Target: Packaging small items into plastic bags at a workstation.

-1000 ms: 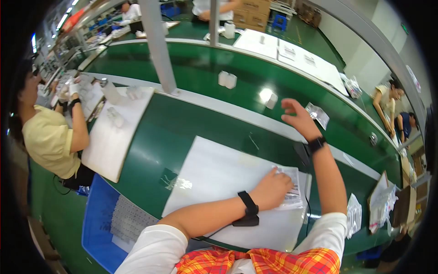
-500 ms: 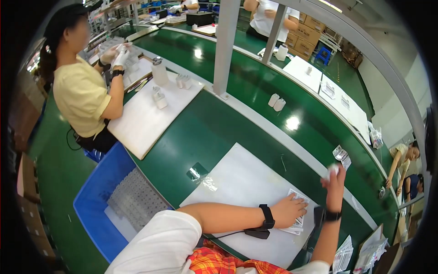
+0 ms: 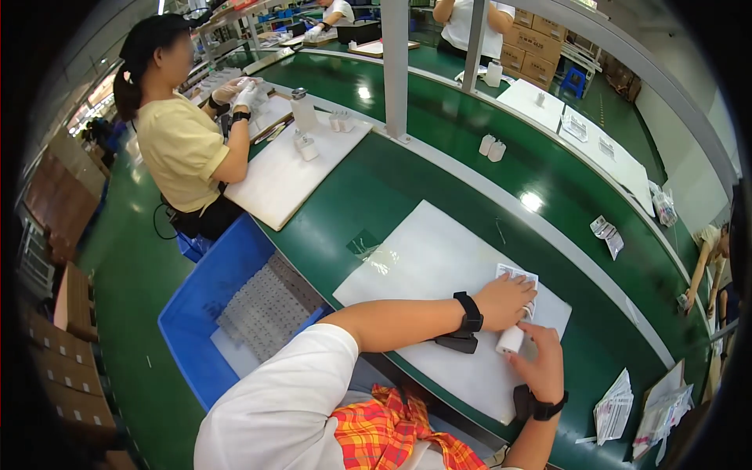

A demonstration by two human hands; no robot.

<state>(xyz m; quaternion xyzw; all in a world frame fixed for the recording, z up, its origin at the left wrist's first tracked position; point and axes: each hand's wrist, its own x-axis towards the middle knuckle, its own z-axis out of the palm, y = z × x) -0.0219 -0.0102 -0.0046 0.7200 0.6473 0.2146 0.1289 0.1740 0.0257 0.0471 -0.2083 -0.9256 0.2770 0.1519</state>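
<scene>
My left hand (image 3: 505, 301) lies palm down with its fingers stretched out over a flat white printed packet (image 3: 514, 272) on the white board (image 3: 427, 274). Most of the packet is hidden beneath the fingers. Just beside it, my right hand (image 3: 542, 364) grips a small white block-shaped piece, like a charger plug (image 3: 511, 340), between thumb and fingers. The piece is low over the board, close to the left fingertips; whether it touches the board I cannot tell. Both wrists wear black straps.
A blue bin (image 3: 184, 333) with grey trays (image 3: 266, 309) stands left. Across the rail, the green belt (image 3: 439, 117) carries white blocks (image 3: 492, 147) and a packet (image 3: 607, 236). More packets (image 3: 613, 407) lie lower right. A co-worker in yellow (image 3: 184, 137) handles pieces at another white board (image 3: 290, 176).
My right hand has come from beside the belt, down and left onto the board next to my left hand, carrying the white piece. My left hand stays over the packet. The view has shifted.
</scene>
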